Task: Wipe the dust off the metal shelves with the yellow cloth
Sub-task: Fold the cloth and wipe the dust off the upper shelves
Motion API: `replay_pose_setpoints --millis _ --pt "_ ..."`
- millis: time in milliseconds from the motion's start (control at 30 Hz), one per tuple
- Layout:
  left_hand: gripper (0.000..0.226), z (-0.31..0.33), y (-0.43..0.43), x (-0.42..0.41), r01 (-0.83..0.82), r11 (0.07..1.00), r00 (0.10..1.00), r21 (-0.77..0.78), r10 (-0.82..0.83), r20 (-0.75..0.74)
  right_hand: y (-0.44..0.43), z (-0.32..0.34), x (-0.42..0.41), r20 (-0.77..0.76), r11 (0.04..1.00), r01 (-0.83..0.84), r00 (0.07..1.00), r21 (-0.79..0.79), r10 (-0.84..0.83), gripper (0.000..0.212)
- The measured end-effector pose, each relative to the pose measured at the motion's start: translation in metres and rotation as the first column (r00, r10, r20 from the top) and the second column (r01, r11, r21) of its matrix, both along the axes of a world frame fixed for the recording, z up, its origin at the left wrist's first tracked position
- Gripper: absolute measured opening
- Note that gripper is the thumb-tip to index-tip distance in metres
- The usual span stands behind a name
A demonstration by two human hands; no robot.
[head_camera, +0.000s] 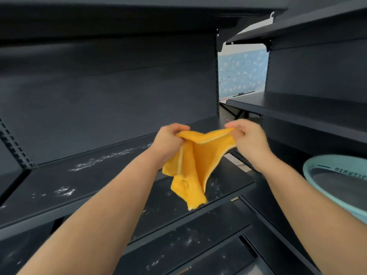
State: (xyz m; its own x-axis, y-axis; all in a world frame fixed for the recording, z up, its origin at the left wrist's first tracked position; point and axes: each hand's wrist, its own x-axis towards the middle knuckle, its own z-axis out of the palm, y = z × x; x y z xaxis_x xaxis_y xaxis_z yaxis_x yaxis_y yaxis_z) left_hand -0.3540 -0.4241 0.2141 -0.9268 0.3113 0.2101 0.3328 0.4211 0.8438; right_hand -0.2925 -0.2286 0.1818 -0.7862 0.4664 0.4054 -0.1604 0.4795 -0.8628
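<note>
Head view, as I read it from my desk: both of the person's bare forearms reach forward over a dark grey metal shelf (59,187), and a bright yellow terry cloth (190,165) hangs in the air between the hands.

Colleague: How do the fingers sit?

Me: The left hand (168,141) has its fingers curled tight round a bunched upper corner of the cloth. The right hand (248,139) pinches the opposite upper edge between thumb and fingers. The top edge is stretched between them and the rest droops in folds. Its lowest corner is near the front part of the shelf, but I cannot tell from here whether it touches.

Colleague: And the shelf itself?

Me: Streaks and specks of white dust (103,158) lie along it towards the back, left of the left hand, with another patch nearer the front edge. More specks show on the lower dark shelf (188,241) beneath. Behind rises a plain dark back panel (109,92).

Colleague: Anything else in frame?

Me: A pale teal round plastic basin (325,160) sits at the right edge, just beside the right forearm, with dark lettering on its rim and partly cut off by the frame. A second dark shelving unit (297,108) stands on the right. Through the gap between the two units I see a blue patterned surface (242,74).
</note>
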Motion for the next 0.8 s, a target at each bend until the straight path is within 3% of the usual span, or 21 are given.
replay_pose_setpoints --millis 200,300,367,433,467,533,567,600,667,733,800 --pt "0.045 0.041 0.053 -0.060 0.021 0.982 0.992 0.189 0.003 -0.125 0.039 0.045 -0.056 -0.196 0.997 0.068 0.979 0.035 -0.060 0.038" --pt "0.055 0.045 0.082 -0.088 0.082 0.973 0.959 0.216 -0.019 -0.281 0.057 0.058 -0.087 -0.292 0.993 0.074 0.955 0.093 -0.044 0.038" --pt "0.054 0.035 0.096 -0.102 0.108 0.982 0.944 0.156 -0.052 -0.327 0.070 0.055 -0.104 -0.303 0.984 0.083 0.952 0.157 -0.032 0.037" --pt "0.052 0.017 0.103 -0.113 0.081 0.995 0.943 -0.051 -0.093 -0.321 0.083 0.036 -0.123 -0.166 0.961 0.043 0.986 0.273 0.003 0.037" --pt "0.050 0.008 0.103 -0.118 0.096 0.974 0.960 -0.204 -0.145 -0.241 0.090 0.022 -0.132 -0.027 0.943 -0.017 0.999 0.331 0.028 0.038" --pt "0.042 -0.008 0.100 -0.125 0.254 0.826 0.965 -0.503 -0.253 0.071 0.096 -0.007 -0.144 0.273 0.917 -0.184 0.958 0.353 0.088 0.038" --pt "0.039 -0.014 0.097 -0.128 0.338 0.746 0.941 -0.573 -0.266 0.208 0.097 -0.017 -0.146 0.365 0.908 -0.226 0.927 0.352 0.089 0.038" --pt "0.035 -0.018 0.094 -0.132 0.367 0.727 0.929 -0.580 -0.250 0.274 0.096 -0.024 -0.147 0.404 0.906 -0.231 0.912 0.355 0.074 0.038" --pt "0.023 -0.020 0.090 -0.137 0.280 0.841 0.953 -0.462 -0.187 0.237 0.088 -0.031 -0.148 0.387 0.914 -0.208 0.920 0.349 0.061 0.039" --pt "0.033 -0.019 0.089 -0.144 0.077 0.970 0.982 -0.231 -0.033 0.186 0.071 -0.035 -0.154 0.374 0.890 -0.206 0.927 0.407 0.044 0.037" --pt "0.041 -0.022 0.089 -0.152 -0.119 0.983 0.978 -0.138 0.140 0.154 0.051 -0.044 -0.165 0.445 0.844 -0.247 0.895 0.477 0.010 0.055"
